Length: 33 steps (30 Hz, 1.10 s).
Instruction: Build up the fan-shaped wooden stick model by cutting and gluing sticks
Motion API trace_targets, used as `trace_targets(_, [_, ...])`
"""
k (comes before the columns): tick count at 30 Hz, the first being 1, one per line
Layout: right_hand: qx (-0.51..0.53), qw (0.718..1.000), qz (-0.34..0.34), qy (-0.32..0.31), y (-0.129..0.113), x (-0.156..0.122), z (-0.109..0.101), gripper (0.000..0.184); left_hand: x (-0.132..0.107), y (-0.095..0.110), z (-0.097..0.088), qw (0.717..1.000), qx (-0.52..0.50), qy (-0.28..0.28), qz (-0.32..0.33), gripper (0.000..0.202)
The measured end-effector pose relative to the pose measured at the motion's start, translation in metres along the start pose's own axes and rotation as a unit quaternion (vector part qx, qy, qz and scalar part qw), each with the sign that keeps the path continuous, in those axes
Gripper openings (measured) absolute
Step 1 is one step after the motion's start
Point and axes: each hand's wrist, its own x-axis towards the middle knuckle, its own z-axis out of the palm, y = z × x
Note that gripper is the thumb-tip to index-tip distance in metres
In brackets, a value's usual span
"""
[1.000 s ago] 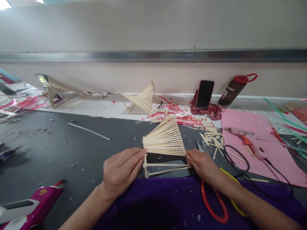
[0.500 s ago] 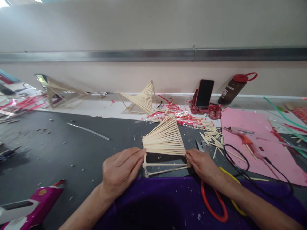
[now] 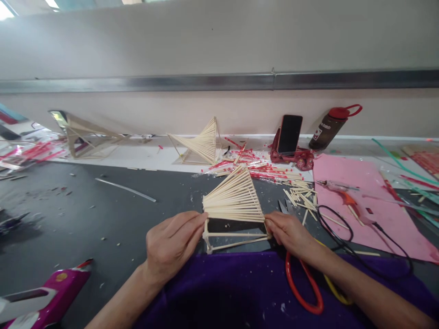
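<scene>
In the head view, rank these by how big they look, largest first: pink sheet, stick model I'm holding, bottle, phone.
1. Pink sheet
2. Held stick model
3. Bottle
4. Phone, only somewhat smaller than the bottle

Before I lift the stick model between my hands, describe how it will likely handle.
The stick model is probably light, being thin sticks with open gaps. Their straightness suggests it is fairly stiff. The whitish corner joint near your left hand may be fragile, since only slender pieces meet there.
</scene>
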Motion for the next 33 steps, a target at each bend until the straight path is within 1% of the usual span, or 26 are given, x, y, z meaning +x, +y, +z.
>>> trace_targets(3, [0.102, 0.993, 0.057, -0.023, 0.001, -0.004, -0.005, 0.035, 0.000, 0.000, 0.000, 1.000, 0.002, -0.001, 0.004, 0.016])
trace_targets(5, [0.143, 0.984, 0.099, -0.018, 0.002, -0.007, -0.007, 0.035, 0.000, -0.001, 0.000, 1.000, 0.001, -0.006, 0.005, 0.017])
trace_targets(7, [0.143, 0.981, 0.128, -0.006, 0.001, -0.008, -0.008, 0.035, 0.000, -0.001, 0.000, 1.000, 0.002, -0.005, 0.002, 0.017])
trace_targets(8, [0.129, 0.983, 0.130, 0.001, 0.000, -0.008, -0.009, 0.035, 0.000, -0.001, 0.000, 1.000, 0.003, -0.004, 0.001, 0.017])
trace_targets(10, [0.087, 0.990, 0.108, 0.010, -0.003, -0.006, -0.009, 0.031, -0.001, -0.001, 0.001, 1.000, 0.004, -0.005, -0.002, 0.017])
trace_targets(14, [-0.022, 0.998, 0.052, 0.020, -0.007, 0.000, -0.003, 0.015, 0.001, 0.000, 0.000, 1.000, 0.001, -0.007, -0.005, 0.017])
trace_targets(16, [-0.068, 0.997, 0.036, 0.026, -0.005, 0.002, 0.002, 0.016, 0.001, 0.001, 0.000, 1.000, 0.004, -0.002, -0.005, 0.016])
trace_targets(18, [-0.091, 0.995, 0.021, 0.029, -0.002, 0.002, 0.008, 0.019, 0.001, 0.001, 0.000, 1.000, 0.006, -0.002, -0.005, 0.016])
trace_targets(23, [-0.111, 0.994, 0.004, 0.022, 0.005, 0.001, 0.013, 0.025, -0.002, 0.000, 0.000, 1.000, 0.003, -0.007, -0.007, 0.017])
trace_targets(33, [-0.090, 0.996, -0.013, 0.009, 0.007, 0.004, 0.007, 0.030, 0.001, 0.001, 0.000, 1.000, 0.010, -0.006, -0.011, 0.015])
